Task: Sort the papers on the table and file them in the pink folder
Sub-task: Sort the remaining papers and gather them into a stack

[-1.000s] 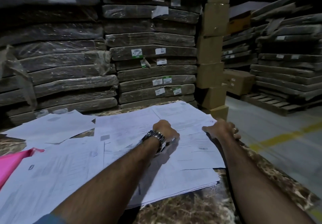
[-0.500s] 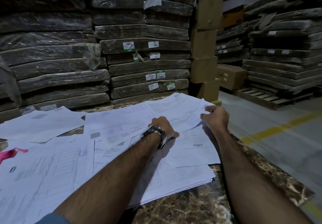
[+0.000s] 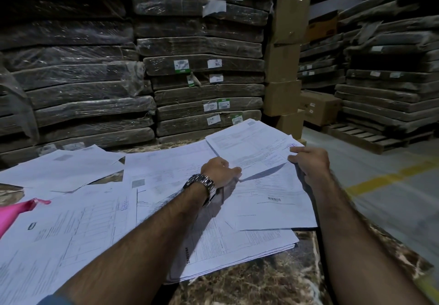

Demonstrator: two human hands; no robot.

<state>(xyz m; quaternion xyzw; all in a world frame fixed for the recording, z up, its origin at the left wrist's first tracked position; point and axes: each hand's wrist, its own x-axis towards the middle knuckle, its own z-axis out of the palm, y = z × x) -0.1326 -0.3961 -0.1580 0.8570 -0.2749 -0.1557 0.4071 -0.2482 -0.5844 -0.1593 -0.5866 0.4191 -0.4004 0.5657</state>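
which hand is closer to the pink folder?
Left. The left hand is mid-table on the papers, well right of the pink folder. The right hand is further right, at the table's edge.

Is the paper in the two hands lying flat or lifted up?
Lifted: both hands, left and right, raise the sheet, casting a shadow beneath.

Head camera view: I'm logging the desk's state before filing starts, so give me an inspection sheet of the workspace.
Surface: marbled brown table, mostly covered.
Job's things: loose papers spread in overlapping layers; pink folder at the left edge, mostly under sheets.
Clutter: nothing seen.
Grippers: left hand and right hand each pinch an edge of the far-right sheet, raised off the pile.
Cables: nothing seen.
Surroundings: wrapped stacks, cardboard boxes, wooden pallet, yellow floor line.
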